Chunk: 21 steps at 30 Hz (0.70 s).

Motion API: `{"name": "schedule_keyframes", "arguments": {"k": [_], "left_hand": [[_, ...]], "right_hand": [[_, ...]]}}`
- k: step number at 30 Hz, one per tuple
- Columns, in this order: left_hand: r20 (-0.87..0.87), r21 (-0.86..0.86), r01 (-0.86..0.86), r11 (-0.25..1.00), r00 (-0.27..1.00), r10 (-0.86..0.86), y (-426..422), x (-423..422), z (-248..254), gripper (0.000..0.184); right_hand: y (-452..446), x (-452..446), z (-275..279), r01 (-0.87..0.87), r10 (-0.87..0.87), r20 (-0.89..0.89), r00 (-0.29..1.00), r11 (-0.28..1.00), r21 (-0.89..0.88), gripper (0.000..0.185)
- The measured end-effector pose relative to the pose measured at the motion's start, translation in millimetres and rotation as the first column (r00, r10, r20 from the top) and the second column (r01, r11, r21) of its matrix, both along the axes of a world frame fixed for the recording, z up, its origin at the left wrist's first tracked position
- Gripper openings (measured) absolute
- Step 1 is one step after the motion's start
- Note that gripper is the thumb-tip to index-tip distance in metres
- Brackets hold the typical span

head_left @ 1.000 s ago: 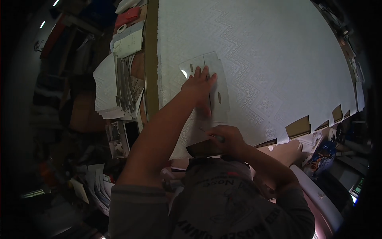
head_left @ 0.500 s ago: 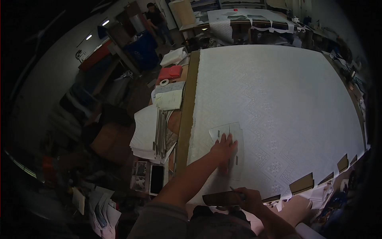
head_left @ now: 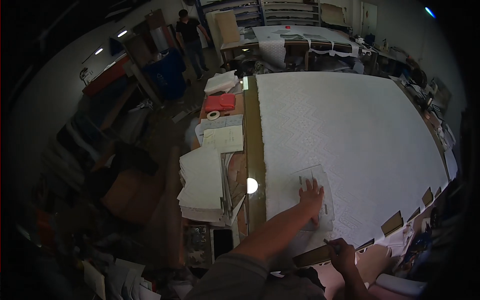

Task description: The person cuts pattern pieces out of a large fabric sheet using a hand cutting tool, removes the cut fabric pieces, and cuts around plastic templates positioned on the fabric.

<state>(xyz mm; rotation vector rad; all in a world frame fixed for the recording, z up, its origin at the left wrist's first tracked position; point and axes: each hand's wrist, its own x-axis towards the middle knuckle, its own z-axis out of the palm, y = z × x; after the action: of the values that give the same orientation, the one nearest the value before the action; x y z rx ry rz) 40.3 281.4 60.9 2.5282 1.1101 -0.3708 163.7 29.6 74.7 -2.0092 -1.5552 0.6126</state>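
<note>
White fabric [head_left: 370, 125] with a woven zigzag pattern covers the large worktable. On it, near the close edge, lies a clear plastic template [head_left: 322, 175] with small dark marks. My left hand [head_left: 312, 200] rests on the template with its fingers spread. Closer to me, my right hand [head_left: 344, 256] is closed around a thin pen-like tool [head_left: 327, 242], whose exact kind is too small to tell. Beside that hand, a cut-out in the fabric shows the brown tabletop [head_left: 312, 256].
Left of the fabric are a paper stack [head_left: 201, 185], a notebook [head_left: 225, 139], a tape roll [head_left: 213, 115], a red pouch [head_left: 220, 102] and a phone [head_left: 222, 242]. A person [head_left: 191, 37] stands by a blue bin [head_left: 167, 77]. More cut-outs [head_left: 392, 223] line the right near edge.
My view has shifted, so the table and both hands appear farther right. The left hand stays spread on the template; the right still holds the tool near the cut-out.
</note>
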Motion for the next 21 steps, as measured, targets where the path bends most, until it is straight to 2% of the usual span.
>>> {"name": "schedule_keyframes", "arguments": {"k": [1,3,5,8,11,15,18,21], "left_hand": [[0.001,0.017,0.019,1.000,1.000,-0.019,-0.9,-0.1,2.1,0.159],[-0.017,0.008,0.020,1.000,1.000,-0.020,0.1,0.1,3.5,0.158],[-0.052,0.042,0.024,0.999,0.998,-0.022,-0.4,0.7,1.6,0.156],[-0.099,0.080,0.067,0.995,0.993,-0.059,-0.7,0.1,7.5,0.158],[-0.142,0.046,0.119,0.992,0.984,-0.112,1.6,4.9,12.6,0.157],[-0.167,0.043,0.107,0.993,0.981,-0.098,3.1,7.1,10.1,0.159],[-0.171,0.041,0.099,0.994,0.981,-0.091,3.5,7.9,9.4,0.159],[-0.167,0.041,0.094,0.995,0.982,-0.086,3.4,7.3,7.4,0.159]], "right_hand": [[-1.0,-4.9,-2.1,0.012,-0.013,0.012,1.000,0.996,0.089,0.016],[-0.3,-9.3,3.2,0.044,-0.043,-0.023,0.999,0.998,0.040,0.018],[-1.1,-12.8,-0.4,0.049,-0.049,0.011,0.999,0.996,0.074,0.020],[-3.3,-10.8,7.5,0.068,-0.068,-0.067,0.995,0.998,-0.001,0.021],[-4.5,-4.5,-0.5,0.107,-0.104,-0.156,0.982,0.994,0.006,0.023],[-1.7,2.5,5.5,0.339,-0.320,-0.235,0.918,0.940,0.044,0.020],[8.4,12.5,-8.9,0.398,-0.374,-0.197,0.906,0.912,0.102,0.021],[18.0,9.0,-9.4,0.386,-0.358,-0.196,0.913,0.914,0.126,0.019]]}}
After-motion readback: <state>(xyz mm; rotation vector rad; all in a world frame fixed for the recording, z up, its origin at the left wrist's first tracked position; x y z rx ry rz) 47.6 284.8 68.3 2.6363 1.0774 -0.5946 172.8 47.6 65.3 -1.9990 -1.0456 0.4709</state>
